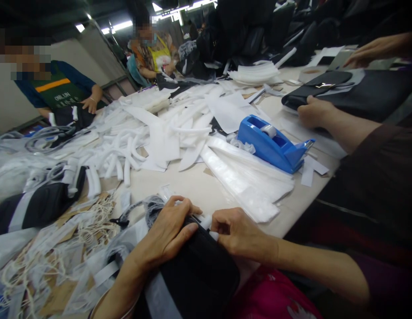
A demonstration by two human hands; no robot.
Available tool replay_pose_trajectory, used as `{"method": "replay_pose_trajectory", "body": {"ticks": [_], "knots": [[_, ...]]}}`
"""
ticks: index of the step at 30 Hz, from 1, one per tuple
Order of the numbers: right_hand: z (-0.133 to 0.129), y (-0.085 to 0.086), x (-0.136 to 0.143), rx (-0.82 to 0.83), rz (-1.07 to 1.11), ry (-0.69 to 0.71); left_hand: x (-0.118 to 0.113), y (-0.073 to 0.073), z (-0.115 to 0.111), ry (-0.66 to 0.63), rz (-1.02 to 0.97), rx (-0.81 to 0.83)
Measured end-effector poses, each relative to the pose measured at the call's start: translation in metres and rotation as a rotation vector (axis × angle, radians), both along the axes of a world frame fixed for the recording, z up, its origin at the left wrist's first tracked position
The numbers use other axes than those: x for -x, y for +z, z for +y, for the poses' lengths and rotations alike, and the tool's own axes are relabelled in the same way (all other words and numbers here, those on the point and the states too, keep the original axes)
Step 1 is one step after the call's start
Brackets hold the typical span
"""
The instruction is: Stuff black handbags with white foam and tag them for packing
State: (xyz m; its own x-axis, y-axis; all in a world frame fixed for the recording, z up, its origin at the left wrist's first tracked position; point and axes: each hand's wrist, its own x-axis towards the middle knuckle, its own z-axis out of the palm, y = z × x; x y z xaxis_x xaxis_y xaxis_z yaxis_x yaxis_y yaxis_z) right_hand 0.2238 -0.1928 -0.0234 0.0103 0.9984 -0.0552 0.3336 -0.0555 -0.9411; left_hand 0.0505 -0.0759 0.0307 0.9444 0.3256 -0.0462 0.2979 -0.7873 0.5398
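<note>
A black bag with a pale grey band rests at the table's near edge, close to my body. My left hand lies over its top edge, thumb and fingers apart, pressing on the bag. At the bag's right top edge my right hand pinches the end of a white foam strip. Another bit of white foam sticks up between my hands. Wrapped grey straps bunch beside my left hand. The bag's lower part runs out of view.
A blue tape dispenser stands right of white plastic sleeves. White foam tubes and sheets fill the middle. Corded tags and a black bag lie left. A co-worker's hands hold a black bag at right; two people sit opposite.
</note>
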Motion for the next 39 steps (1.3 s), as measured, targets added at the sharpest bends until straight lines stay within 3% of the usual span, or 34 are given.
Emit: {"method": "replay_pose_trajectory", "body": {"ticks": [4, 11, 16, 20, 22, 29, 33, 36, 39], "knots": [[0.009, 0.010, 0.008, 0.075, -0.065, -0.104, 0.001, 0.000, 0.000, 0.012, 0.009, -0.020], [0.023, 0.007, 0.015, 0.190, 0.145, -0.159, 0.004, -0.008, 0.000, 0.005, -0.015, -0.065], [0.008, 0.003, 0.006, 0.138, 0.397, -0.020, 0.000, -0.008, 0.000, -0.066, 0.014, -0.078], [-0.006, -0.003, 0.002, 0.197, 0.494, -0.162, -0.006, -0.008, -0.001, -0.102, 0.055, -0.123], [-0.007, -0.006, 0.006, 0.212, 0.463, -0.244, -0.007, -0.008, -0.002, -0.092, 0.045, -0.145], [-0.002, -0.013, 0.030, 0.132, 0.305, -0.296, -0.005, -0.014, -0.002, -0.099, 0.025, -0.186], [-0.006, -0.015, 0.026, 0.045, 0.188, -0.254, -0.006, -0.015, -0.001, -0.124, 0.052, -0.214], [-0.004, -0.001, 0.022, -0.020, 0.041, -0.206, -0.006, -0.013, -0.002, -0.125, 0.049, -0.235], [0.006, 0.023, 0.029, -0.228, -0.126, -0.314, -0.004, -0.016, -0.004, -0.119, 0.018, -0.254]]}}
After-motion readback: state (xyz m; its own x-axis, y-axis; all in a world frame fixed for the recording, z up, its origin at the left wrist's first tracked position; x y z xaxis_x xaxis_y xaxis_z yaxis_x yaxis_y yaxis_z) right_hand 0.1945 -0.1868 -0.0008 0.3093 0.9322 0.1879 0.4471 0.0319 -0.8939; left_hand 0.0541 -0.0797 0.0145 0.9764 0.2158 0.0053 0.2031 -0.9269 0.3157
